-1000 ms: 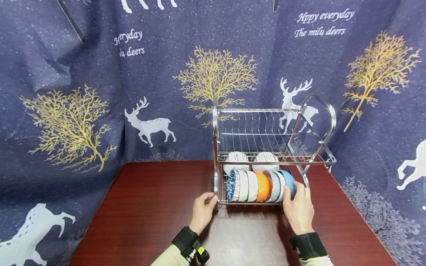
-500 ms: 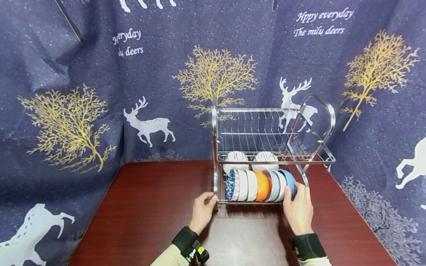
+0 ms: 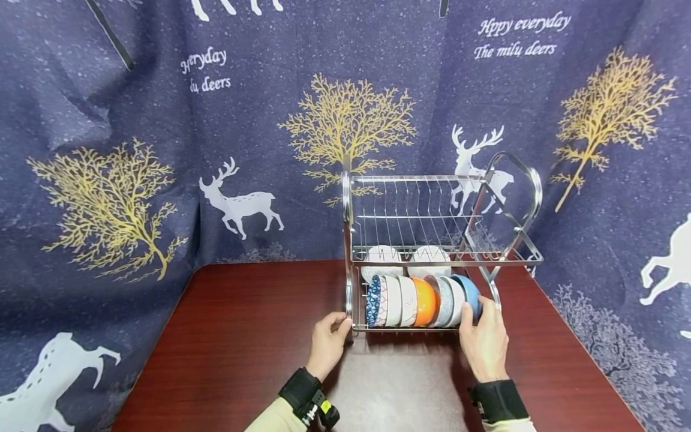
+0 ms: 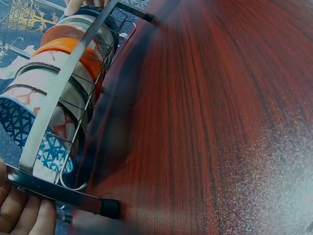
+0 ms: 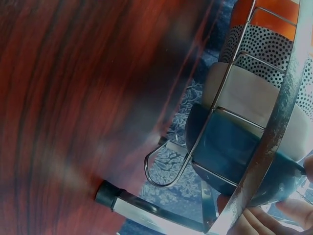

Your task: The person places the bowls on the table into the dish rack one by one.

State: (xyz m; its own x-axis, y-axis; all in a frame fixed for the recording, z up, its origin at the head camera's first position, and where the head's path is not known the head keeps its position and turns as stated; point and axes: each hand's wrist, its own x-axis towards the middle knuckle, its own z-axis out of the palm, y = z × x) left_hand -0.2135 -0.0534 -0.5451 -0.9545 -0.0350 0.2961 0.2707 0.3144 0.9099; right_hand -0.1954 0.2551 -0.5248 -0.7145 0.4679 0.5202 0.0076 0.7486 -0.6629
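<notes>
A silver two-tier dish rack (image 3: pixel 448 264) stands on the table, with a row of bowls on edge in its lower tier. My left hand (image 3: pixel 328 342) grips the rack's left post near its foot; the left wrist view shows the fingers (image 4: pixel 29 213) behind the metal. At the row's right end, my right hand (image 3: pixel 484 345) pinches a blue bowl (image 3: pixel 471 294), thumb at its rim and fingers round its base. In the right wrist view, the rack bar partly covers that bowl. An orange bowl (image 3: pixel 425 302) sits mid-row, and a blue-patterned bowl (image 3: pixel 373 303) ends it at left.
Two white bowls (image 3: pixel 430 259) stand behind the row, under the upper tier (image 3: pixel 412 217). The reddish-brown table (image 3: pixel 243 336) meets a dark blue cloth (image 3: pixel 254 120) at its back. A rack foot with a black cap (image 5: pixel 108 193) stands near my right hand.
</notes>
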